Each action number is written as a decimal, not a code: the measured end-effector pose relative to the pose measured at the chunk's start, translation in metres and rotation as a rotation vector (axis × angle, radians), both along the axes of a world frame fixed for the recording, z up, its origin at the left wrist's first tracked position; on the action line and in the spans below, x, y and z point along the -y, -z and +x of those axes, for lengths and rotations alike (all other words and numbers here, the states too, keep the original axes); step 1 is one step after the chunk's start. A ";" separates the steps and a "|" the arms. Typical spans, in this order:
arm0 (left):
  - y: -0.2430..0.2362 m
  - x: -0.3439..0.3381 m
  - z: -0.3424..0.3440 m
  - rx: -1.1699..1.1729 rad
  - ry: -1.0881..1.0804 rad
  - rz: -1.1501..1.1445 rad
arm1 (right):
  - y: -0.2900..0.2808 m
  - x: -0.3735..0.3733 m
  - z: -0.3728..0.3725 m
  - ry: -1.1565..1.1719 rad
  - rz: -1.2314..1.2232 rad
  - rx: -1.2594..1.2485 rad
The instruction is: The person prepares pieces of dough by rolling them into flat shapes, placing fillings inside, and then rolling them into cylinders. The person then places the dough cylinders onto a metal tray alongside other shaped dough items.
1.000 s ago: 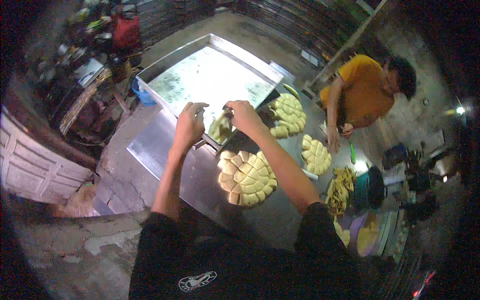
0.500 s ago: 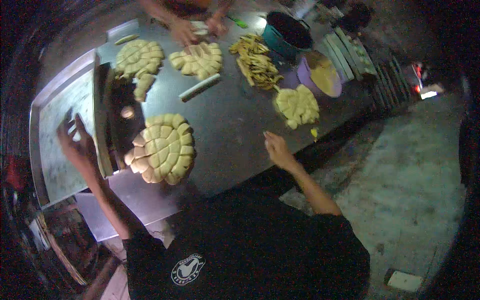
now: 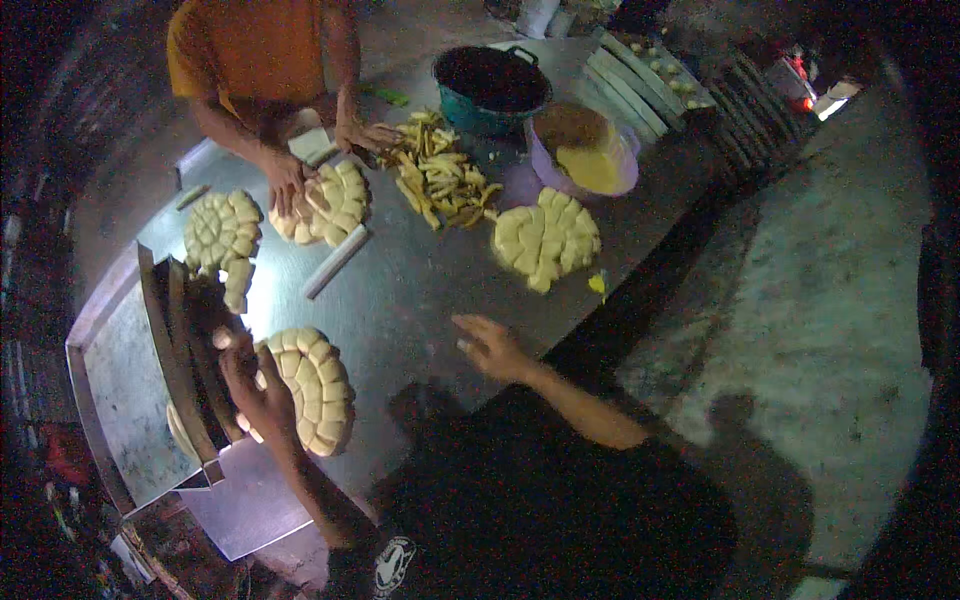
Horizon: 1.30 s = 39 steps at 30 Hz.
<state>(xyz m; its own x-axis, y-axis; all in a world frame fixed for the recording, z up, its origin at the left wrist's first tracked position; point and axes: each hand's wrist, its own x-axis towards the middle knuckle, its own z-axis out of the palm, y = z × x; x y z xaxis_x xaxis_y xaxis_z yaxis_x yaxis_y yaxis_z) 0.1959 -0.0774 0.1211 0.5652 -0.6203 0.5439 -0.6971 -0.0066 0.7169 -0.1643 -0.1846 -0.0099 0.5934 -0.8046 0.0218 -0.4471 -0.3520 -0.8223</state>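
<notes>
My left hand (image 3: 262, 392) is at the left edge of a round of pale dough (image 3: 322, 390) cut into many segments. Its thumb and fingers are apart, and the hand hides part of the dough. Just beyond the fingertips, a small pale piece shows. Over the metal table, my right hand (image 3: 492, 347) hovers with fingers stretched out, holding nothing. To the left lies a large shallow metal tray (image 3: 125, 375), with a pale piece (image 3: 181, 432) by its near inner wall.
Across the table, a person in an orange shirt (image 3: 275, 50) has hands at another cut dough round (image 3: 340, 195). More dough rounds (image 3: 222, 228) (image 3: 545, 238), a rolling pin (image 3: 337, 262), yellow-brown strips (image 3: 440, 175), a teal pot (image 3: 490, 95) and a purple tub (image 3: 590, 150) stand around.
My left hand has moved right, from over the tray to the near dough round. My right hand stays stretched over the table. The view has shifted, showing more of the other person.
</notes>
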 end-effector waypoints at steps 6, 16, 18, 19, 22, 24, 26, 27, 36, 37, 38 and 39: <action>0.025 -0.017 -0.071 -0.272 -0.136 0.283 | -0.059 0.248 0.005 0.340 -0.674 -0.446; 0.039 0.033 -0.182 -0.296 -0.117 0.327 | -0.063 0.324 -0.029 0.214 -0.686 -0.570; 0.027 0.047 -0.201 -0.301 -0.083 0.453 | -0.080 0.253 -0.053 0.082 -0.650 -0.540; 0.035 0.051 -0.206 -0.248 -0.092 0.519 | -0.074 0.223 -0.071 0.133 -0.653 -0.385; 0.039 0.072 -0.234 -0.270 0.021 0.585 | -0.047 0.147 -0.129 0.305 -0.343 -0.150; 0.048 0.079 -0.241 -0.252 0.112 0.594 | -0.018 0.109 -0.155 0.578 -0.309 -0.094; 0.056 0.086 -0.247 -0.267 0.187 0.607 | -0.016 0.088 -0.165 0.723 -0.241 -0.274; 0.061 0.090 -0.246 -0.312 0.233 0.622 | -0.004 0.084 -0.170 0.715 -0.204 -0.347; 0.052 0.036 -0.188 -0.276 0.430 0.592 | -0.058 0.032 -0.053 0.132 -0.064 -0.296; 0.052 0.023 -0.172 -0.293 0.395 0.567 | -0.046 0.019 -0.015 0.017 -0.072 -0.074; 0.057 0.013 -0.162 -0.315 0.361 0.542 | -0.040 0.011 0.021 -0.077 -0.080 -0.139; 0.062 0.003 -0.149 -0.263 0.303 0.519 | -0.036 0.000 0.052 -0.168 -0.079 -0.204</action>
